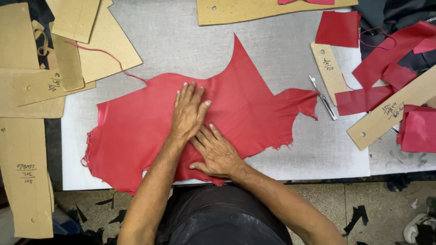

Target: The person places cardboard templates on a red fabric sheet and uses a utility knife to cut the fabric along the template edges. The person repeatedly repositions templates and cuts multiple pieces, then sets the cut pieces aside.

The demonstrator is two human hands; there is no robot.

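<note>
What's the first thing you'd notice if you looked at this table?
The big, ragged-edged sheet of red leather spread across the middle of the white cutting table grabs the eye first. Both bare hands press flat on it: the left hand above, the right hand just below, near the table's front edge. Around it lie brown cardboard pattern pieces on the left, and smaller red leather cut pieces with a slim metal knife on the right.
</note>
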